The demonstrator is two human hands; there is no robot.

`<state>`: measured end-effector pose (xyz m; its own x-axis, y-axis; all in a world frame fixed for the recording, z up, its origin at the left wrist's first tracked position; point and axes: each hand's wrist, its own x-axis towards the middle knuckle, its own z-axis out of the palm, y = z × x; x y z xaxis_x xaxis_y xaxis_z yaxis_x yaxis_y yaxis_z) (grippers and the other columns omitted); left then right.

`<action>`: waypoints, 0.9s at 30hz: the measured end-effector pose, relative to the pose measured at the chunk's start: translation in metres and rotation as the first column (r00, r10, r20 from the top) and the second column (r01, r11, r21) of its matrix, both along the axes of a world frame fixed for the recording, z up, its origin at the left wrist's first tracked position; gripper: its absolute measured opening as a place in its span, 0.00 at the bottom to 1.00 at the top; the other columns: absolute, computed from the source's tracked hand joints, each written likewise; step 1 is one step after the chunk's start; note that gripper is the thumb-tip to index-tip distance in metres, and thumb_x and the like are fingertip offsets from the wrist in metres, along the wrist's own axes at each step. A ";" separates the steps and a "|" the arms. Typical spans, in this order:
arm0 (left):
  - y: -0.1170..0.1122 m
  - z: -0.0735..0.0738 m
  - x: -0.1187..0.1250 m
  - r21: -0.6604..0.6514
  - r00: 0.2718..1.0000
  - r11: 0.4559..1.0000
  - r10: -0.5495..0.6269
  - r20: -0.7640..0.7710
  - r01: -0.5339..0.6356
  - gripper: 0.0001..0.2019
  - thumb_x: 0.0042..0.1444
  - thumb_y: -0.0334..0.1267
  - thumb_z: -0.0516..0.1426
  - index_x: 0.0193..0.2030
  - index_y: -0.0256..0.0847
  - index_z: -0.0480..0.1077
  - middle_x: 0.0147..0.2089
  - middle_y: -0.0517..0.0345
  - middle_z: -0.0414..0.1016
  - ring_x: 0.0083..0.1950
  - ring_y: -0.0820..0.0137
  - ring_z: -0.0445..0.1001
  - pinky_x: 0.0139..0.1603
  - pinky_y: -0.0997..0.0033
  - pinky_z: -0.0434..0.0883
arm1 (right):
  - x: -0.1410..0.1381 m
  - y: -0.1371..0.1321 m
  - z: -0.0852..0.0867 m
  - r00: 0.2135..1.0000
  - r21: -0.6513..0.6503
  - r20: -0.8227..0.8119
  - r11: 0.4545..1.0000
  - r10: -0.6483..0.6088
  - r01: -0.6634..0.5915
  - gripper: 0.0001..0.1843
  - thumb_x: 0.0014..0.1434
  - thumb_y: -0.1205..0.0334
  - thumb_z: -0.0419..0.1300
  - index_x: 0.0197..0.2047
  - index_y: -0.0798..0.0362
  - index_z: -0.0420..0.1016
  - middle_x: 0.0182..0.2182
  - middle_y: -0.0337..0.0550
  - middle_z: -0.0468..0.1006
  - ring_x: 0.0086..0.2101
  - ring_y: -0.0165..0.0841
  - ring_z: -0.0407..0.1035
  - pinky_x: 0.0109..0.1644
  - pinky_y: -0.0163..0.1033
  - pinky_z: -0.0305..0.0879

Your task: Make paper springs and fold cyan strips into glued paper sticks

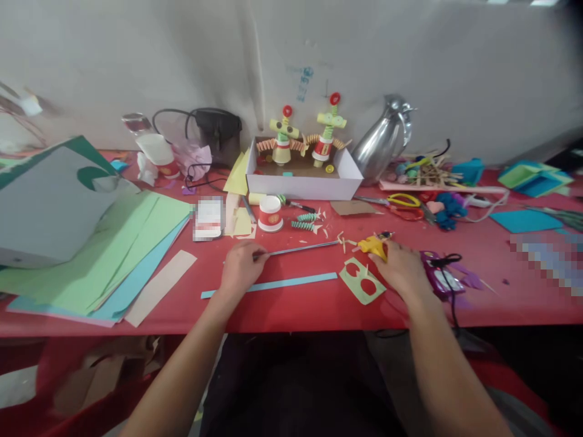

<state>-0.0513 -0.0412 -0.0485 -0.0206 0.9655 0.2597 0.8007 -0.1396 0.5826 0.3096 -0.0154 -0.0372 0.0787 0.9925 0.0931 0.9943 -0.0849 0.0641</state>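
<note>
My left hand [243, 266] has its fingers closed at the near end of a thin, dark grey strip [303, 247], which lies along the red table. Just below it rests a flat light blue paper strip [296, 282], partly covered by my left wrist. My right hand [401, 267] is wrapped round a yellow tool that looks like a glue gun [374, 247], its tip pointing left near small paper scraps. A pale green paper piece with two round holes [363, 281] lies beside that hand. Beyond the grey strip stands an upside-down red and white paper cup [270, 213].
Two paper-cup figures stand in a white box [303, 185] at the back, beside a metal jug [382, 142]. Coloured paper sheets [136, 243] pile up at left. Scissors [401, 200], yarn [446, 210] and a purple item with a black cord [441, 279] lie at right.
</note>
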 end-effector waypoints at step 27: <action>-0.027 0.037 -0.042 0.121 0.972 0.992 -0.014 -0.235 0.044 0.10 0.60 0.34 0.54 0.33 0.46 0.76 0.39 0.56 0.80 0.44 0.61 0.74 0.54 0.55 0.63 | -0.124 -0.013 0.032 0.655 0.111 -0.360 0.727 0.664 -0.677 0.14 0.69 0.64 0.50 0.38 0.50 0.77 0.34 0.41 0.82 0.35 0.34 0.73 0.40 0.38 0.58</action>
<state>-0.0933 -0.0679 -0.0115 0.0824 0.9245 0.3722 0.9067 -0.2246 0.3570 0.1853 -0.0289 -0.0057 -0.5893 0.7903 0.1680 0.7302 0.6099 -0.3079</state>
